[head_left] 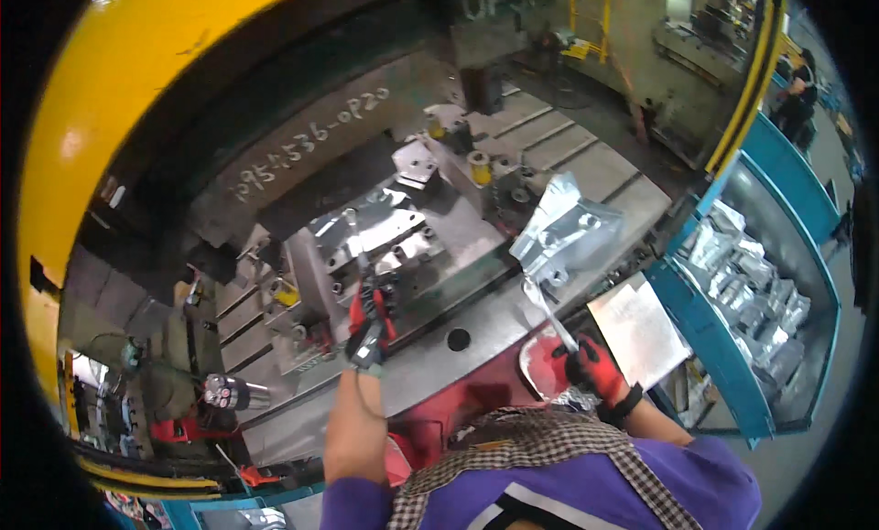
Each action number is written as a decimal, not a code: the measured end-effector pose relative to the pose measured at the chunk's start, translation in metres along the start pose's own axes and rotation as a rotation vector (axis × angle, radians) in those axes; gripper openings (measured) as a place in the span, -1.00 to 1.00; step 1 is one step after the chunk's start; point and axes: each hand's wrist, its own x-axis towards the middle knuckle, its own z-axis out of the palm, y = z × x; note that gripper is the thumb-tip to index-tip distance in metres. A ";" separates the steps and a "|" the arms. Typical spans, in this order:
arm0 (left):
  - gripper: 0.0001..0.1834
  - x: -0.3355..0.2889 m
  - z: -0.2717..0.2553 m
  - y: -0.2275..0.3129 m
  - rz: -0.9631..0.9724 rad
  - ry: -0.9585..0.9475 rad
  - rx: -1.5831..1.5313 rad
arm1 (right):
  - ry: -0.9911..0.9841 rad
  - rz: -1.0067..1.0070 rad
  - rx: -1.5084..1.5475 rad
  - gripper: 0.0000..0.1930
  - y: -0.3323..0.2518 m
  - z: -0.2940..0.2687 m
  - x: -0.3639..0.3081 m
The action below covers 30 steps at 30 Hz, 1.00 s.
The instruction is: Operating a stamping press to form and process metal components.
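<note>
My left hand (371, 324), in a red and black glove, reaches over the press die (403, 297). It is closed around a slim rod-like tool (359, 242), whose pale tip lies over the shiny sheet metal (389, 214) on the die. My right hand (595, 370), gloved alike, grips a silver long-handled tool (548, 312). The far end of that tool meets a shiny formed metal part (572, 223) at the die's right side; whether it clamps the part I cannot tell. A smaller bent metal piece (417, 164) sits farther back on the die.
A blue-sided bin (714, 347) full of shiny metal parts (746, 283) stands at right. Near my right hand lies a flat pale plate (638, 333). A silver cylinder (236, 393) is at left. Yellow press frame (119, 72) surrounds the workspace; another person (797, 95) stands far right.
</note>
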 end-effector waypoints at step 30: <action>-0.48 -0.267 -0.047 -0.082 -0.322 -0.092 -0.001 | -0.238 0.325 0.619 -0.63 -0.011 0.190 0.172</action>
